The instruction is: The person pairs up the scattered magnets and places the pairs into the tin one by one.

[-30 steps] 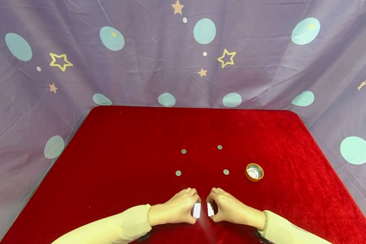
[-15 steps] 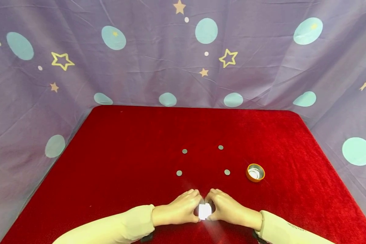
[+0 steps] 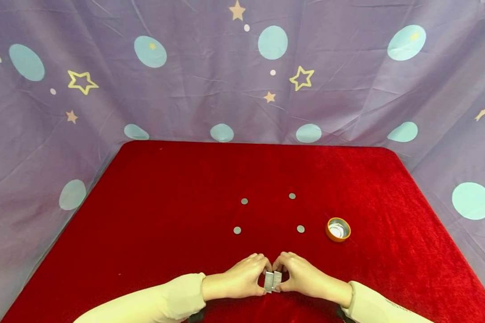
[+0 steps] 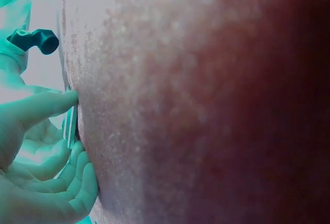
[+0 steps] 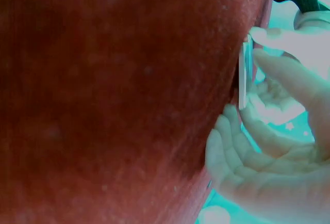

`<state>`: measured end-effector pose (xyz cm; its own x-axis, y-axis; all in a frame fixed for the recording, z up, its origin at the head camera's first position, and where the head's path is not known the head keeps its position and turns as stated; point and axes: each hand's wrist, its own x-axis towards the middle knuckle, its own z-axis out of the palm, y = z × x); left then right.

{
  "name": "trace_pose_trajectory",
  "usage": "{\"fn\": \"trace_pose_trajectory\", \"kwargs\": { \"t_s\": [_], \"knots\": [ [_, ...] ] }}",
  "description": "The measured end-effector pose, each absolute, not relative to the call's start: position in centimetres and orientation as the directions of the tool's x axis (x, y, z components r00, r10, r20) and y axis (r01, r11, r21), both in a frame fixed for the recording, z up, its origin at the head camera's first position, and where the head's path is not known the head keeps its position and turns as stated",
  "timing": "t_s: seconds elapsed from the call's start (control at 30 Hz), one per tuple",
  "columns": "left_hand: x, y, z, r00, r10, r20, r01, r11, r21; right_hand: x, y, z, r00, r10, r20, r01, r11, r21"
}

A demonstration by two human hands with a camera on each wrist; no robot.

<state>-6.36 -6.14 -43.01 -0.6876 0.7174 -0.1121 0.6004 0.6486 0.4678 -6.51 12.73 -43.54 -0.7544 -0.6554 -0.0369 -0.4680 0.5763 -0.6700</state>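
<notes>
Near the front middle of the red table, my left hand [image 3: 245,276] pinches a small flat silver-grey rectangular plate [image 3: 268,282] between thumb and fingers. Facing it, my right hand [image 3: 301,276] pinches a similar silver-grey plate [image 3: 277,281]. Both plates stand side by side, their inner edges touching or nearly so; I cannot tell which. In the left wrist view, a thin plate edge [image 4: 70,123] shows between the left thumb and fingers. The right wrist view has a pale plate [image 5: 242,77] seen edge-on at the fingertips.
Several small grey discs lie beyond the hands, among them a near-left disc [image 3: 237,230] and a near-right disc [image 3: 301,229]. A round orange-rimmed tin [image 3: 337,230] stands to their right. Red cloth covers the table [image 3: 165,193]; a patterned purple curtain [image 3: 202,80] hangs around it.
The hands have come together from a small gap, bringing the two plates side by side. The plates' bright glare has faded to grey. The discs and the tin stay in place.
</notes>
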Motion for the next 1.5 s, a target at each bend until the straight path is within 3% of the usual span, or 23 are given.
{"fn": "trace_pose_trajectory", "kwargs": {
  "t_s": [0.43,0.7,0.93,1.3,1.5],
  "knots": [
    [-6.3,-6.3,-43.3,-0.677,0.728,-0.111,0.480,0.551,0.682,-6.8,15.0,-42.7,-0.741,-0.671,-0.029,-0.417,0.494,-0.763],
    [-6.3,-6.1,-43.5,-0.694,0.711,-0.116,0.393,0.509,0.766,-7.2,16.5,-42.1,-0.790,-0.612,0.018,-0.384,0.472,-0.793],
    [-6.2,-6.2,-43.9,-0.708,0.694,-0.135,0.232,0.408,0.883,-7.5,17.9,-41.8,-0.840,-0.540,0.052,-0.361,0.484,-0.797],
    [-6.4,-6.5,-43.6,-0.728,0.658,-0.191,0.064,0.343,0.937,-7.6,20.1,-41.4,-0.882,-0.439,0.172,-0.404,0.516,-0.756],
    [-6.8,-6.7,-43.1,-0.743,0.639,-0.197,-0.011,0.284,0.959,-7.5,21.2,-41.1,-0.924,-0.337,0.179,-0.354,0.585,-0.729]
  ]
}}
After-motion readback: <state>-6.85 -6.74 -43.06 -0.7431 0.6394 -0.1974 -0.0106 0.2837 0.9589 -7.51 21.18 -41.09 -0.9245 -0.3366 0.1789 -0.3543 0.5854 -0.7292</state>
